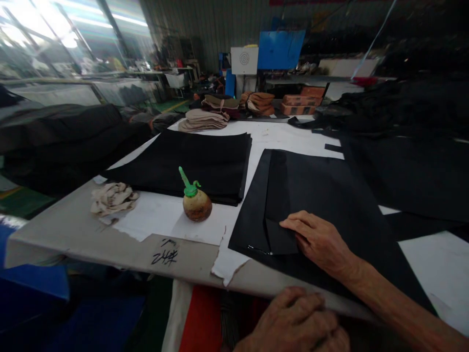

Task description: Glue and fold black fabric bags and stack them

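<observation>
My right hand [322, 242] is over a black fabric panel [322, 181] on the table, its fingers closed on a smaller black fabric piece [280, 237] lying on that panel. Fingertips and thumb meet near the piece's upper edge. A small shiny metallic sliver [258, 250] shows by its lower left corner; its kind is unclear. Below the table's front edge, my left hand [293, 322] is blurred, with fingers bent, and whatever may be in it is hidden. To the left stands a round oil bottle [198, 205] with a green spout.
A stack of black fabric [183, 164] lies left of the panel, a crumpled rag [113, 199] at the table's [120, 247] front left. Folded brown and beige cloth bundles [203, 120] and brick-like blocks [301, 102] sit at the back. More black fabric [421, 171] covers the right side.
</observation>
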The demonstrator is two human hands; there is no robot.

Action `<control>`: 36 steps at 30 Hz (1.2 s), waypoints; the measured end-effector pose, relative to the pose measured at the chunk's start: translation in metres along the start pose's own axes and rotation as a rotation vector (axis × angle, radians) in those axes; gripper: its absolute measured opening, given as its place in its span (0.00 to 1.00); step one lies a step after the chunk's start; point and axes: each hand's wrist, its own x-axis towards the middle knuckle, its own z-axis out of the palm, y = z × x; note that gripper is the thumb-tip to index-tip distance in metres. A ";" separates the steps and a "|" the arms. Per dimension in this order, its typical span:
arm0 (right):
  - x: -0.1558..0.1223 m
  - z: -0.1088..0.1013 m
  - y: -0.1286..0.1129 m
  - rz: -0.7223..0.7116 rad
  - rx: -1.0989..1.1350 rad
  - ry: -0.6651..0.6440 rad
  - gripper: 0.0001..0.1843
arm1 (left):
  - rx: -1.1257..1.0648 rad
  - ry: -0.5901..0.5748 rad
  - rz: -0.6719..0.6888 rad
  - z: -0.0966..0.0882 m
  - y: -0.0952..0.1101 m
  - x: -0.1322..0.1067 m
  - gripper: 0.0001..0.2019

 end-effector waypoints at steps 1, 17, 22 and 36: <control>0.000 -0.001 -0.001 0.002 -0.011 0.017 0.13 | -0.018 0.068 -0.054 -0.011 -0.004 -0.004 0.07; 0.021 -0.009 -0.020 -0.045 -0.157 0.038 0.11 | 0.138 -0.067 -0.383 -0.071 -0.077 0.035 0.14; 0.014 -0.010 -0.026 -0.011 -0.135 0.037 0.11 | 0.114 -0.106 -0.336 -0.074 -0.083 0.035 0.10; -0.022 0.014 -0.035 0.074 0.023 0.036 0.10 | 0.002 0.015 -0.474 -0.094 -0.108 -0.026 0.12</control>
